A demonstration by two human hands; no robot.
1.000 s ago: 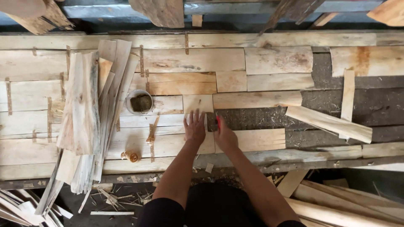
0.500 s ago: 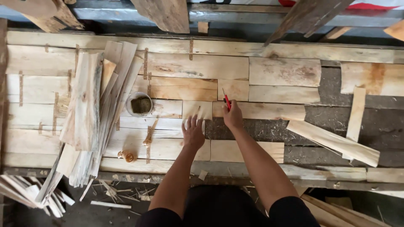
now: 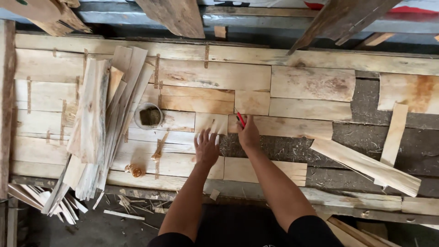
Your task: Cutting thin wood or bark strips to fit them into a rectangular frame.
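My left hand (image 3: 206, 147) lies flat with fingers spread on a small wooden board (image 3: 211, 123) near the middle of the table (image 3: 320, 59). My right hand (image 3: 249, 136), just right of it, pinches a red pencil (image 3: 240, 120) with its tip pointing far. Left of my hands stands a round tin (image 3: 149, 116) holding something dark that I cannot make out.

Soft, even daylight, no glare, faint shadows; the picture is sharp, with slight bending at the edges.

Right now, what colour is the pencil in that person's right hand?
Red: the pencil pokes up from the right hand, seen in the head view.
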